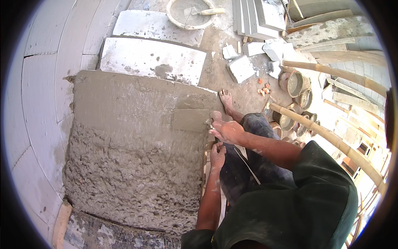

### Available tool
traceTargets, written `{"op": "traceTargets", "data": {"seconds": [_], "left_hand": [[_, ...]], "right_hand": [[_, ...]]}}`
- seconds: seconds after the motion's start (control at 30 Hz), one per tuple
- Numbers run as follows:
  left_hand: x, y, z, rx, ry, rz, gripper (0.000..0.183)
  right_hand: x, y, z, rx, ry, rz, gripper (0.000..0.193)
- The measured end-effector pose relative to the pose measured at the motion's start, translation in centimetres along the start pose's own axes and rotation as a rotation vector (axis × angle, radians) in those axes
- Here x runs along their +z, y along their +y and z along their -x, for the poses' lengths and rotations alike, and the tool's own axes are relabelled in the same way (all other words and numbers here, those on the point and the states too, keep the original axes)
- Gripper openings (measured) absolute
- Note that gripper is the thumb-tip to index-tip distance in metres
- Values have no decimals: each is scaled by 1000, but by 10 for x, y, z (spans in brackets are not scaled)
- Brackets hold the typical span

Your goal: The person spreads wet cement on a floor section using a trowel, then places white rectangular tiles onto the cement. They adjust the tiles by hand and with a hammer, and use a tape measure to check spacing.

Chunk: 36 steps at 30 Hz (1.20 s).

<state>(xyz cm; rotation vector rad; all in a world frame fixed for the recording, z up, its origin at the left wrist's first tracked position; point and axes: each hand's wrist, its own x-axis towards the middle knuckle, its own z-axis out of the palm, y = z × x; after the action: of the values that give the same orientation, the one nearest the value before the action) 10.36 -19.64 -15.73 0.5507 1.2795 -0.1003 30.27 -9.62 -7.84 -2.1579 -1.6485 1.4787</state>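
My right hand (229, 131) is closed at the right end of a flat rectangular trowel (190, 120), which lies on wet grey mortar (137, 99). The trowel's blade is coated the same grey as the mortar, so its outline is faint. Around it and toward the far side the mortar is smooth; the nearer half (132, 182) is rough and lumpy. Just below, my left hand (217, 157) sits beside the slab's right edge with its fingers curled. Whatever those fingers hold, if anything, is hidden.
Light blocks form a wall (39, 91) at left. White panels (153, 58) lie beyond the mortar, with a round basin (170, 14) holding a handled tool (209, 11). Broken white blocks (240, 69), buckets (295, 84) and bamboo poles (331, 143) are at right.
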Motion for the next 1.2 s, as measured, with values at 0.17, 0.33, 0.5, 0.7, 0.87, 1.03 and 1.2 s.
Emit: {"op": "traceTargets", "data": {"seconds": [0.17, 0.33, 0.5, 0.7, 0.87, 1.03, 1.2], "left_hand": [[-9, -12, 4, 60, 15, 1, 38], [-19, -19, -1, 66, 8, -55, 39], [-17, -23, -10, 41, 2, -84, 38], [-4, -18, -10, 79, 39, -114, 35], [0, 0, -3, 58, 10, -166, 38], [2, 21, 7, 177, 120, -230, 39], [10, 34, 12, 194, 185, -209, 39]], "right_hand": [[7, 7, -49, 73, -43, 81, 45], [-16, 71, 36, 283, -85, 83, 47], [-18, 84, 49, 277, -4, -60, 47], [13, 64, -37, 68, -42, -114, 51], [10, 54, 10, -38, -401, 246, 52], [-48, 40, -67, -137, -336, 497, 53], [-126, -67, -241, -358, -223, 837, 60]]}}
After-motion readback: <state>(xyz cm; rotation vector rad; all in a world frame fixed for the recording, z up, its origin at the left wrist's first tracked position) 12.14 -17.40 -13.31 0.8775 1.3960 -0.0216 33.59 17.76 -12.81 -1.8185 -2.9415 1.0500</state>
